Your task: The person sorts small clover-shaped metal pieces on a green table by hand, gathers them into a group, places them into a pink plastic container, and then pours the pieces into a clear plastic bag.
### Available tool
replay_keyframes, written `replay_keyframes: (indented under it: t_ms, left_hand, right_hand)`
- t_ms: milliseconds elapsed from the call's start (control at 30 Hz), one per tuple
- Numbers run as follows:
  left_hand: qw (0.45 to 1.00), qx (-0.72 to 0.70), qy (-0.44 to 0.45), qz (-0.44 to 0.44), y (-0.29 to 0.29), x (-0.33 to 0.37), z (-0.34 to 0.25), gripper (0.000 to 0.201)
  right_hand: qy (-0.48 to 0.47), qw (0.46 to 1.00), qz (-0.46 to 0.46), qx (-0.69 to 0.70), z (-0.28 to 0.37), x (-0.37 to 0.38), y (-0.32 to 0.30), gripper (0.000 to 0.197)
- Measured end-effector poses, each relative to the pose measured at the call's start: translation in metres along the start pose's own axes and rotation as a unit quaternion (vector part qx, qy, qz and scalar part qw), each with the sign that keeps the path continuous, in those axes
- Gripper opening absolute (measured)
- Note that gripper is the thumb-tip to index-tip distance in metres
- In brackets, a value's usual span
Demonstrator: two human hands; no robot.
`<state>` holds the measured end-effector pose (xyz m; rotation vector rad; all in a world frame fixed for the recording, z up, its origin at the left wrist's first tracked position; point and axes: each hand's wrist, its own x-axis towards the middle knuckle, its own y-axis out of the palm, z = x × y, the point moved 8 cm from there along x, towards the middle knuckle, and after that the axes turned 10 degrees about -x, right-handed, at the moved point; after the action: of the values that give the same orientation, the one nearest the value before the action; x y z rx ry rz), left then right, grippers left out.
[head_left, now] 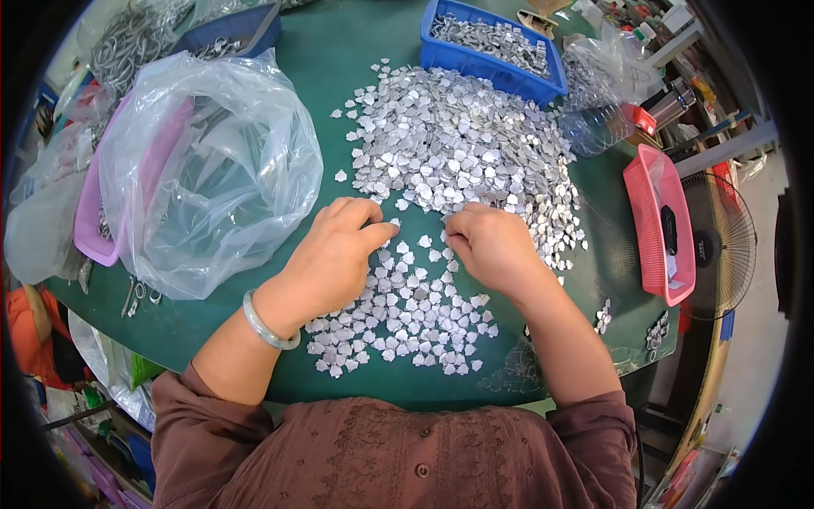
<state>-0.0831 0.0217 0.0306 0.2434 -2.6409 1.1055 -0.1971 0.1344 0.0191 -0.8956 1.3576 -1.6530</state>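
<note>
A large heap of small flat silver metal pieces, shaped like little leaves or shells, covers the far middle of the green table. Closer to me lies a looser spread of the same metal pieces. My left hand, with a pale bangle on its wrist, pinches one metal piece between thumb and forefinger at the heap's near left edge. Opposite it, my right hand is closed in a pinch at the near edge of the heap, with a metal piece at its fingertips.
At the left, a clear plastic bag is open over a purple tray. A blue bin of metal parts stands behind the heap. To the right are a pink basket, a fan and a clear plastic container.
</note>
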Motion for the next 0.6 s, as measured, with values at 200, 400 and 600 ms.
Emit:
replay_keyframes:
  t_ms: [200, 400, 600]
  left_hand:
    - [1.000, 0.004, -0.004, 0.006, 0.000, 0.000, 0.000, 0.039]
    - [1.000, 0.006, 0.004, 0.015, 0.003, 0.004, -0.004, 0.038]
    - [1.000, -0.005, 0.017, 0.000, 0.000, 0.003, -0.005, 0.037]
  right_hand:
    - [-0.012, 0.999, -0.014, 0.028, 0.003, 0.002, -0.002, 0.011]
    - [-0.005, 0.991, -0.006, 0.137, -0.001, -0.003, -0.016, 0.007]
    - [0.193, 0.907, 0.014, 0.373, -0.079, -0.076, -0.042, 0.006]
